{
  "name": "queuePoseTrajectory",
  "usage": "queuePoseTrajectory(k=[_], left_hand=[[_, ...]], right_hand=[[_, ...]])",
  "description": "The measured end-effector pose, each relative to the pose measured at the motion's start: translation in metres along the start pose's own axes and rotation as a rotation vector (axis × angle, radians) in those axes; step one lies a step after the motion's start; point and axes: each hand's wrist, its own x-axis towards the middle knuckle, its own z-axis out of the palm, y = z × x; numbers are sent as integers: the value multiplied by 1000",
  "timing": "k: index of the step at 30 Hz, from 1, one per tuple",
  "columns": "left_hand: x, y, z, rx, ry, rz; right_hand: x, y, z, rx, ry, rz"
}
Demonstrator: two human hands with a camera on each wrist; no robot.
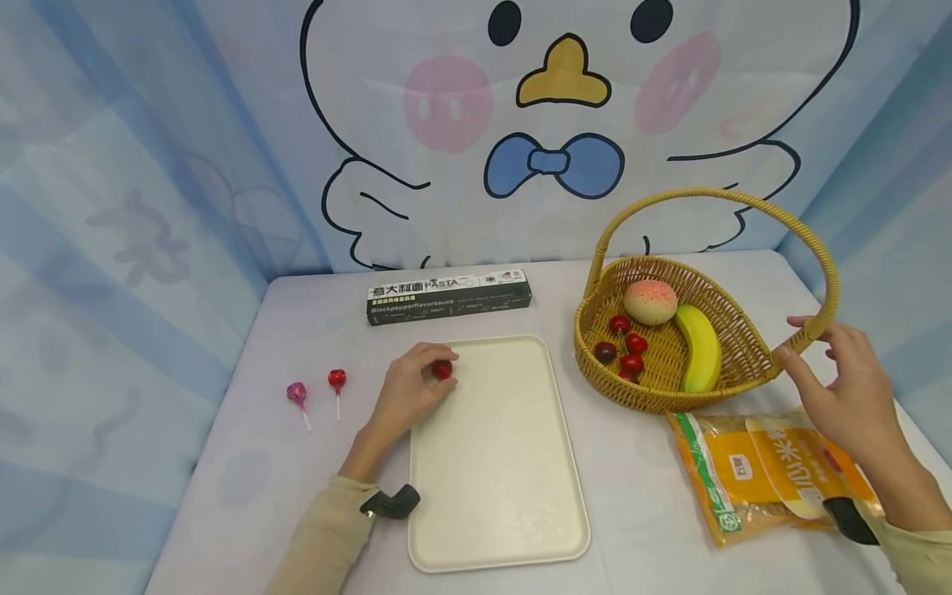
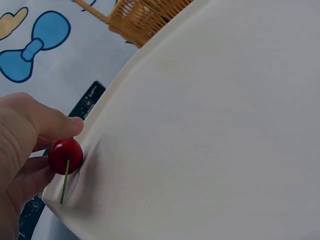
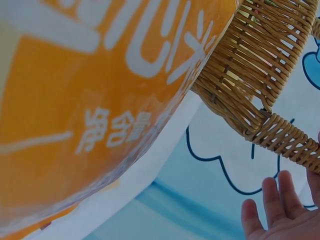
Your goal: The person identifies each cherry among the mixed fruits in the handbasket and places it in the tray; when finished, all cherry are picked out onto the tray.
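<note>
My left hand [image 1: 407, 390] pinches a red cherry [image 1: 442, 369] between thumb and fingers, over the far left corner of a cream tray [image 1: 498, 463]. In the left wrist view the cherry's green stem [image 2: 65, 182] hangs down near the tray's rim. On the right, my right hand [image 1: 848, 388] holds the lower end of the handle [image 1: 827, 281] of a wicker basket [image 1: 595, 376], thumb and index finger on either side, the other fingers loose. Inside the basket are a peach [image 1: 650, 302], a banana [image 1: 699, 349] and several cherries [image 1: 632, 364].
An orange food bag [image 1: 766, 471] lies in front of the basket, under my right forearm. Behind the tray is a black and white pasta box [image 1: 449, 297]. Left of the tray lie a purple lollipop [image 1: 297, 393] and a red lollipop [image 1: 337, 378]. A printed curtain [image 1: 245, 165] encloses the table.
</note>
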Motion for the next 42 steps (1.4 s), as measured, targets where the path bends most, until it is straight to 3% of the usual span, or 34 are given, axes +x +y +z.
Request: queuePoseTrajectory(k=[7, 15, 24, 32, 42], left_hand=[[5, 7, 0, 104, -26, 47], [11, 23, 1, 33, -1, 152], [26, 52, 8, 32, -10, 244], [49, 79, 21, -11, -56, 321], [72, 110, 42, -55, -137, 360]], right_hand=[[-1, 2, -2, 4, 5, 1], [-1, 4, -3, 12, 19, -26], [-1, 3, -5, 13, 8, -17], [-1, 4, -6, 37, 20, -34], [0, -1, -3, 51, 19, -25]])
